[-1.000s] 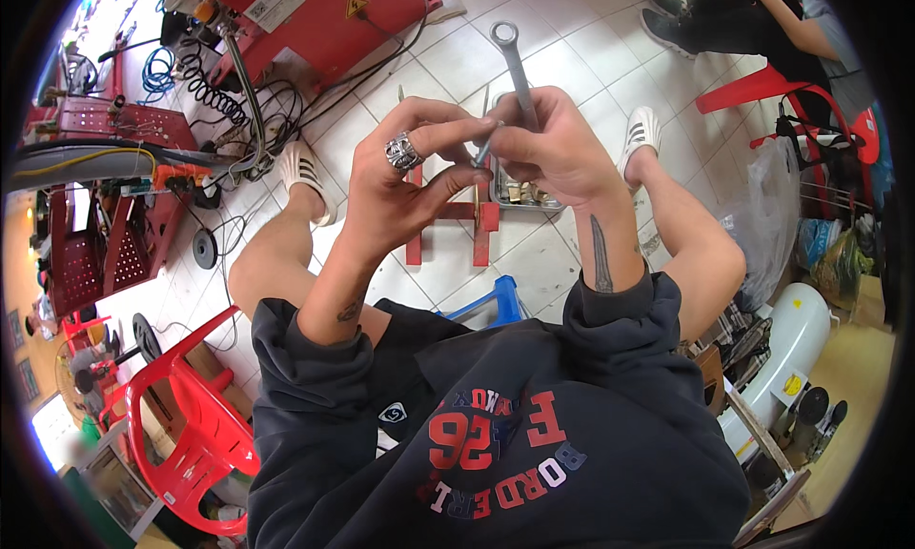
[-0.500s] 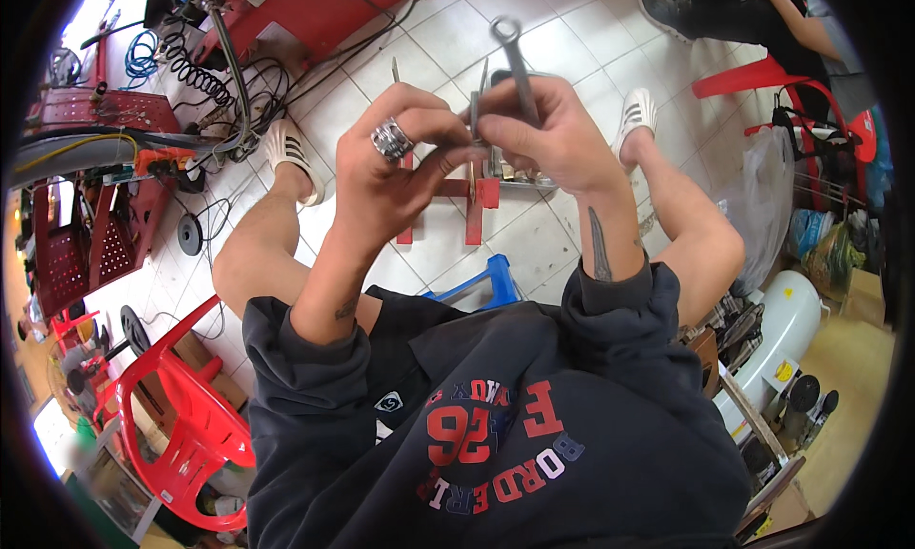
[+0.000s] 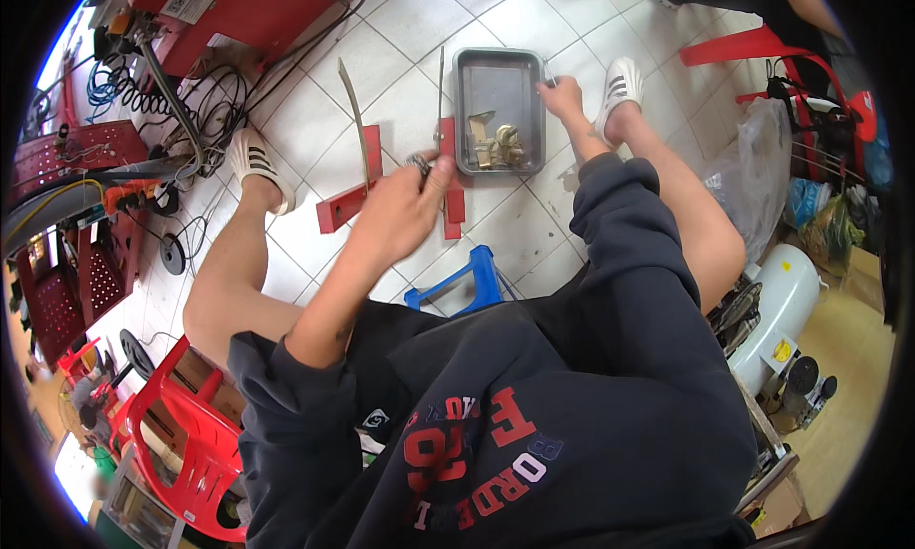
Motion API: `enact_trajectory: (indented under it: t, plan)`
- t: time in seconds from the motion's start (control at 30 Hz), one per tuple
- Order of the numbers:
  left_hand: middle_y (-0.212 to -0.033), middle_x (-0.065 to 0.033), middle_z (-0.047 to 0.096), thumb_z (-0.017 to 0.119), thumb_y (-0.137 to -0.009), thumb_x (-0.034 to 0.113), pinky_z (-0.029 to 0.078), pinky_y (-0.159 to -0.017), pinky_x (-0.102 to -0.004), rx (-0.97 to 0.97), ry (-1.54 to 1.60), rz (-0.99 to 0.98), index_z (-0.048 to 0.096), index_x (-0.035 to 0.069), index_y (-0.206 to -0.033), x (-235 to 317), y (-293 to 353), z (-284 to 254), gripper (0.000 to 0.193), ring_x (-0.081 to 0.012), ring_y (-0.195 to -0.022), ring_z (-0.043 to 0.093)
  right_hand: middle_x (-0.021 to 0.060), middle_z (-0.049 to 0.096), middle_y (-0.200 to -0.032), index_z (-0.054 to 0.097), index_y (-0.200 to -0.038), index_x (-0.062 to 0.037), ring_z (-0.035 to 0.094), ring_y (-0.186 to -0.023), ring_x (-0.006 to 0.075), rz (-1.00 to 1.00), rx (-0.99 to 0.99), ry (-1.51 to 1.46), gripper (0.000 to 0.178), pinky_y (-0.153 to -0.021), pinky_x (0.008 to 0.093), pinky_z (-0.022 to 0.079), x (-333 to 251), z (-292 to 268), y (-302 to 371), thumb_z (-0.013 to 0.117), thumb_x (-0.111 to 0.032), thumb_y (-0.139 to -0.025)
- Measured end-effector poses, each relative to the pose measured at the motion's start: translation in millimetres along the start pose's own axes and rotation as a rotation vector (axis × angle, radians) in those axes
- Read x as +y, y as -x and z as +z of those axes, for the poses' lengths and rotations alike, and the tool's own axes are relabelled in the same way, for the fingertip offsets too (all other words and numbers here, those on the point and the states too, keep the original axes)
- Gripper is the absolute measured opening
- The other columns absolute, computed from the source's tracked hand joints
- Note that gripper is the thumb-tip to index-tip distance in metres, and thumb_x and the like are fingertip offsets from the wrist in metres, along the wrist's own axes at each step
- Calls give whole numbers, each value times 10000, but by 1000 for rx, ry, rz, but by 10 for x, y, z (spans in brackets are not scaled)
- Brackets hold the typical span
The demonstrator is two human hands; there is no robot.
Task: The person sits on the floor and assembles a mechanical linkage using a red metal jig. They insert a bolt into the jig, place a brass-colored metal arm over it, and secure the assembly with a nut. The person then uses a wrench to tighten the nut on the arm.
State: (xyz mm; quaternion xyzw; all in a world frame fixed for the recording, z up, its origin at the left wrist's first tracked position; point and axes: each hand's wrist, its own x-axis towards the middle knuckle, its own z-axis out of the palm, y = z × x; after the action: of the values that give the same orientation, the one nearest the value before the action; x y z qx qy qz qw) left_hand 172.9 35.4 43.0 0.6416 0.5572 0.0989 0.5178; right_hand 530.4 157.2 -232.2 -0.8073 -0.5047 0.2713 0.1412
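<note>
Head view shows, nearest to me, my dark sweater (image 3: 591, 396) with coloured letters on its front. Just beyond it is the blue stool (image 3: 485, 274), between my bare legs. Farther out is my left hand (image 3: 400, 211), with a ring on it. Its fingers are bent and its thumb points forward; I cannot tell if they pinch something. This hand is over the red stand (image 3: 341, 209), from which two thin metal strips (image 3: 441, 87) rise; contact I cannot tell.

My right hand (image 3: 564, 96) is beside the right edge of the grey tray (image 3: 500, 77). Its fingers are drawn together near a small grey thing, but the grip is too small to tell. The tray is on the tiled floor, just right of the stand, and brass pieces (image 3: 510, 147) lie in its nearer part. My white shoes (image 3: 624, 87) are to both sides. Farthest are black cables (image 3: 210, 111) and the red machine (image 3: 257, 15) at upper left.
</note>
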Motion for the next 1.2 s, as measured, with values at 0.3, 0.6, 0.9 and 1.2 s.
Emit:
enact_trajectory:
  t: [0.3, 0.6, 0.9, 1.2]
  plan:
    - [-1495, -280, 441, 149, -1049, 643, 340, -1146, -446, 54, 567, -315, 357, -72, -1487, -110, -36, 474, 864, -378, -1385, 451, 169, 738, -1067, 731, -1132, -73, 695, -1022, 367, 21, 3, 106, 371, -880, 470, 545, 181, 622, -460, 728, -307, -845]
    - [-1618, -217, 293, 167, -955, 795, 200, -1210, -526, -50, 754, -453, 273, -36, -1558, -541, -168, 621, 1032, -337, -1504, 286, 195, 736, -1013, 707, -1169, -49, 713, -929, 347, -209, 49, -30, 416, -819, 433, 541, -142, 214, -563, 607, -392, -955]
    - [-1625, -266, 241, 270, -939, 808, 208, -1218, -465, -119, 647, -328, 227, -110, -1542, -553, 70, 688, 1100, -352, -1527, 218, -22, 527, -814, 515, -1420, -121, 441, -620, 71, 254, -525, -571, 403, -496, 233, 382, -1289, -1286, 2106, 445, -301, -1066]
    - [-1361, -280, 564, 756, -801, 624, 410, -1089, -398, -36, 340, -318, 444, -97, -1434, -682, -9, 861, 1009, -314, -1283, 548, 126, 642, -1000, 518, -1404, -6, 618, -746, 191, 200, -579, -757, 465, -601, 317, 515, -1049, 156, 3072, 481, -74, -945]
